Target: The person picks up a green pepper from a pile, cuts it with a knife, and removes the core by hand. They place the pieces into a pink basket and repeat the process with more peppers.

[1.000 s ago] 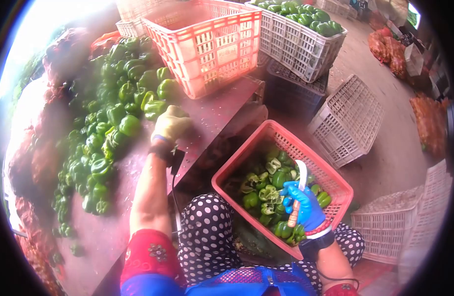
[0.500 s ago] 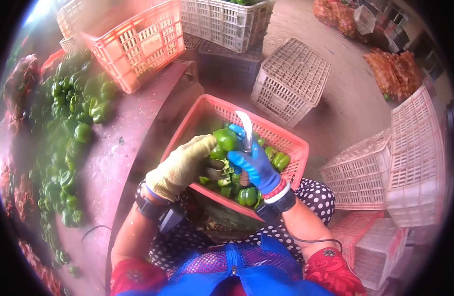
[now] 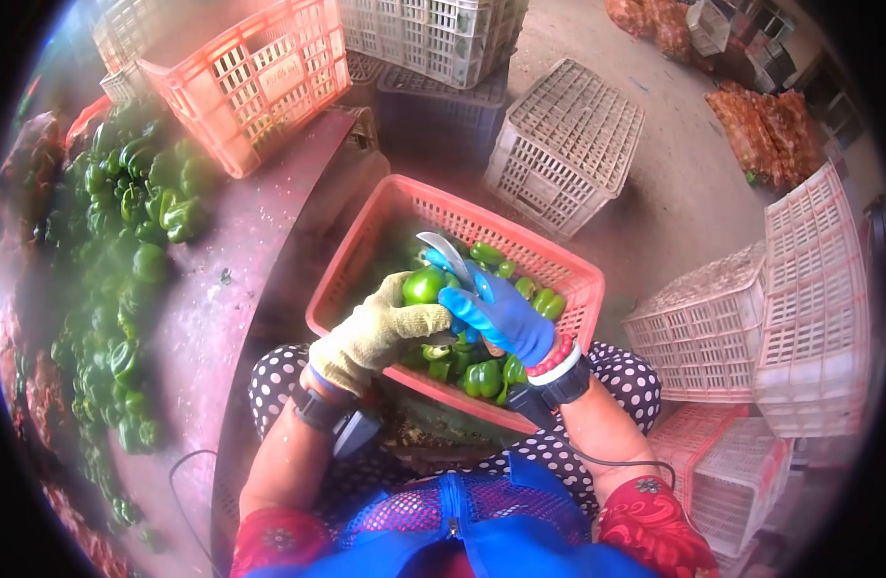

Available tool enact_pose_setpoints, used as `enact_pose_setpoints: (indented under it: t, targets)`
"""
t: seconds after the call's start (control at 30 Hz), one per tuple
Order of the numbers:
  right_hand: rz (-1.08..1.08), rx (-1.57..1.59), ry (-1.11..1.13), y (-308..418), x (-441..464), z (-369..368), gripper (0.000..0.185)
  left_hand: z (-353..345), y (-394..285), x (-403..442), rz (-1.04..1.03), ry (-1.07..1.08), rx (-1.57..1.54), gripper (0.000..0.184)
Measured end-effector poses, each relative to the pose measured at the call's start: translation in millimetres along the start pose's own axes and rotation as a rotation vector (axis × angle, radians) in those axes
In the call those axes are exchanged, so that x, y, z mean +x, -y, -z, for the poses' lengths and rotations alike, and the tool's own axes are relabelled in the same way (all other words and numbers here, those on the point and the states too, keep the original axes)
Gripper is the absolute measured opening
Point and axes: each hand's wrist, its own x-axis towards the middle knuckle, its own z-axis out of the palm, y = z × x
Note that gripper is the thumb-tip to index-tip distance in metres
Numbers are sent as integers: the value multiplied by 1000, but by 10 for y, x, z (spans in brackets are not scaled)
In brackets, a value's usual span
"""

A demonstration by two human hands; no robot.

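Observation:
Over a red plastic crate, my left hand in a pale yellow knit glove is closed around a green bell pepper. My right hand, in a blue glove, grips a knife with a curved blade; its handle is mostly hidden by the fingers. The blade points up and to the left, just beyond the pepper. Blue fingertips are right beside the pepper, and I cannot tell whether they touch it. More green peppers lie in the crate below both hands.
On the left, a long heap of green peppers lies on a pinkish table. An orange crate stands at its far end. Whitish crates stand ahead and crates to the right. Filled net sacks lie farther back.
The pepper has turned in my left hand and shifted slightly left and down. The knife blade has swung from nearly upright to a leftward slant. My right hand has moved slightly right.

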Motion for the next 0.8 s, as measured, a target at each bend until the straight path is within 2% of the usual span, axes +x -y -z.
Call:
enact_pose_setpoints:
  t: [0.07,0.17,0.2,0.3,0.33,0.4,0.6,0.8]
  targets:
    - [106,-48,-34,-82,45,3,67,-6,-75,4,-11,18,-69,57]
    - [65,-321,-187,120,-37,-5,61,-53,-294,-51,-33,20,-138,50]
    - [219,-673,-261,-105,-61,39,60,-53,-321,-67,-39,16,-153,47]
    - [258,-848,-342,-144,-123,-137,63,70,-191,-7,-44,28,-114,44]
    - [219,-925,-303,-76,-132,-189,69,65,-174,-4,-41,-4,-106,47]
    - [182,-962,-305,-104,-141,-244,73,23,-157,6,-30,-65,-86,55]
    - [169,-966,-329,-169,-183,-251,79,-75,-236,20,-28,-83,-109,56]
    - [139,-934,-343,-282,-200,-203,83,-76,-199,77,-19,-92,11,59]
